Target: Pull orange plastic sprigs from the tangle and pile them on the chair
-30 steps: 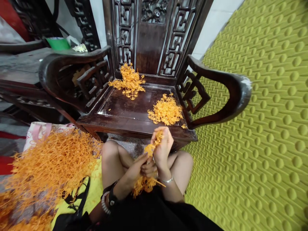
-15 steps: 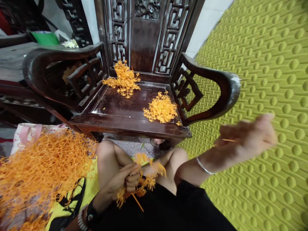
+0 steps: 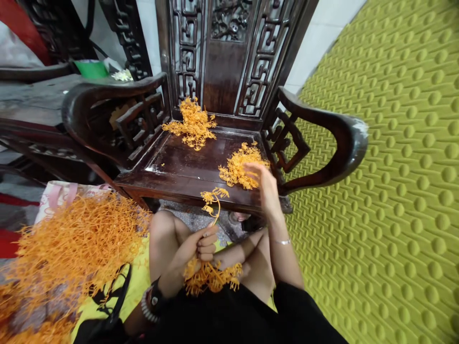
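Note:
My left hand (image 3: pixel 202 246) is closed around orange plastic-looking flower stems above my lap. A curved orange sprig (image 3: pixel 218 205) with small drooping heads sticks up out of the fist, and a fuller orange bunch (image 3: pixel 213 278) hangs below it. My right hand (image 3: pixel 268 186) reaches over the front right of a dark wooden chair (image 3: pixel 179 166), its fingers stretched out and apart. Those fingers are at the right pile of orange sprigs (image 3: pixel 236 167); whether they touch it I cannot tell. Farther back on the seat lies another orange pile (image 3: pixel 193 124).
A large heap of orange stems (image 3: pixel 82 243) spreads on the left, before a white and pink bag (image 3: pixel 57 196). Black straps (image 3: pixel 120 291) lie near my left arm. The chair's curved armrest (image 3: pixel 353 148) juts out at right, beside yellow bumpy matting (image 3: pixel 387 229). A green container (image 3: pixel 91 69) stands at upper left.
My right hand has swung from the far right, where it held a thin orange piece, to the right pile on the chair. A sprig now stands upright from my left fist.

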Motion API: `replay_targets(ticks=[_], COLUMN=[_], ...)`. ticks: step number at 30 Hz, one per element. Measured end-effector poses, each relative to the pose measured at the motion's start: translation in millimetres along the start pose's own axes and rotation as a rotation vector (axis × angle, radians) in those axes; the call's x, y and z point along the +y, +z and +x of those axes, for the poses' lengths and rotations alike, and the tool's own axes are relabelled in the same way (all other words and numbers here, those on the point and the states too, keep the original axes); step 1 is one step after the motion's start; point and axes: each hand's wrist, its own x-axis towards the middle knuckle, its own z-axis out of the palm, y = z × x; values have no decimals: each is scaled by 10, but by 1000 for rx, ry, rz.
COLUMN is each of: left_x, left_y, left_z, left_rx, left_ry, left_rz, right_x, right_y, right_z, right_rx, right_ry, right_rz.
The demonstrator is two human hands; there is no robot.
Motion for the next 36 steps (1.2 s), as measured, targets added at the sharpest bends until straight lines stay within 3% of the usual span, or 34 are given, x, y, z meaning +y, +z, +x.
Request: replay_targets(ticks=[4, 7, 9, 12, 19, 30, 36], left_x=[-16, -60, -87, -107, -144, -193, -176], left_y=[-17, -36, -61, -104, -88, 62, 172], left_z=[41, 52, 42, 13, -42, -111, -141], left_rx=[-38, -28, -24, -35, -104, -260, -331], left_ry=[-82, -126, -141, -188, -264, -336, -337], left_rz=[3, -3, -4, 10, 40, 90, 113], right_x=[-181, -266, -313, -383, -530, -786, -996], right_y=[443, 688, 751, 743, 644, 458, 372], right_z=[-479, -617, -616, -567, -550, -626, -517], right_rx=[-455, -579, -483, -188, 253, 529, 440], right_ry=[173, 351, 399, 367, 175, 10, -58], right_rz=[578, 923, 1069, 1128, 743, 597, 690])
